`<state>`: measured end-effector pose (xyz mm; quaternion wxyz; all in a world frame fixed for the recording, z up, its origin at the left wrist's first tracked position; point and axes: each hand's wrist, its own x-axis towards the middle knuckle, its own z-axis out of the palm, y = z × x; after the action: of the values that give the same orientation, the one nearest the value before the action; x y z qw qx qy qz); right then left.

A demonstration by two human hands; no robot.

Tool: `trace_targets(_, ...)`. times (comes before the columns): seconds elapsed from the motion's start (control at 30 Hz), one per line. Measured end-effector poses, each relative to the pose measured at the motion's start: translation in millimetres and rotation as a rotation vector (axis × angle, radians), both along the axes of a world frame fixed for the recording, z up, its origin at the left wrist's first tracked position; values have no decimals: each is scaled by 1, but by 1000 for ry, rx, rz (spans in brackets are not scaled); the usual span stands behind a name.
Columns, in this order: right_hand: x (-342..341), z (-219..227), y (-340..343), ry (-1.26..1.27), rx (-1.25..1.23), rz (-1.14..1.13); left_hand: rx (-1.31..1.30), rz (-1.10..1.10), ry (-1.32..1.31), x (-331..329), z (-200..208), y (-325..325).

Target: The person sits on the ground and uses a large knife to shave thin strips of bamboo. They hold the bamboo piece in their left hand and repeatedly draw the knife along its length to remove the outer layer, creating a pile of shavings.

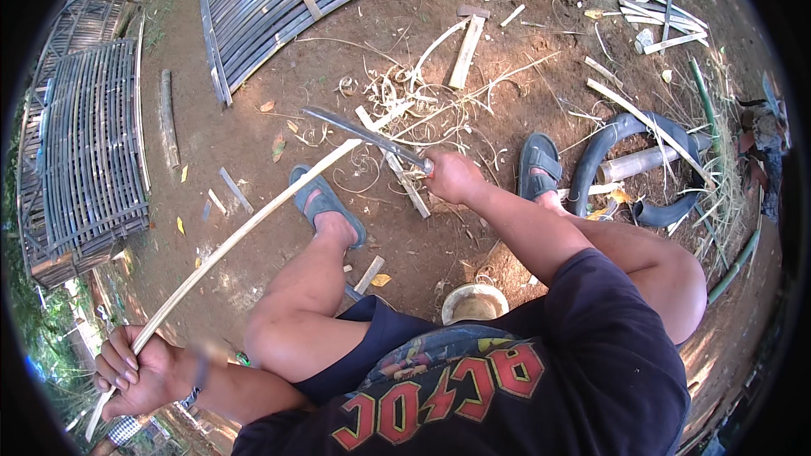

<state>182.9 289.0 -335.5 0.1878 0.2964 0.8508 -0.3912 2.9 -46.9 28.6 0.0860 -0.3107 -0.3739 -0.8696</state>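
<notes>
A long pale bamboo strip (241,232) slants from the lower left up to the middle of the view. My left hand (139,370) is closed around it near its lower end, with a short tail sticking out below. In my right hand (452,177) is the handle of a long-bladed knife (363,133). Its dark blade points up and left and crosses the strip near the strip's upper end; whether the two touch I cannot tell. Curly bamboo shavings (405,93) lie on the ground just beyond the blade.
Slatted bamboo panels (279,13) lie ahead, with more slatted bamboo work (93,143) at left. A hammer-like tool (467,51) rests beyond the shavings. Black curved tubing (591,165) surrounds a bamboo piece (646,162) at right. Split strips (667,17) are piled at far right.
</notes>
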Motion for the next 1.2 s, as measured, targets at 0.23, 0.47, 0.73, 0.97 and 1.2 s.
trace_targets(0.23,4,-60,50,-141,-13,-187,-2,-27,-18,-20,0,-5)
trace_targets(0.47,1,-40,30,-109,-51,-111,-27,71,-43,-27,0,-13)
trace_targets(0.73,12,-77,40,-124,-6,-203,-43,88,-26,-32,-3,-21)
trace_targets(0.97,20,-127,63,-253,46,-147,-10,225,-113,-40,-9,-23)
trace_targets(1.2,22,-144,70,-224,-72,-42,-35,826,-297,-34,-20,4)
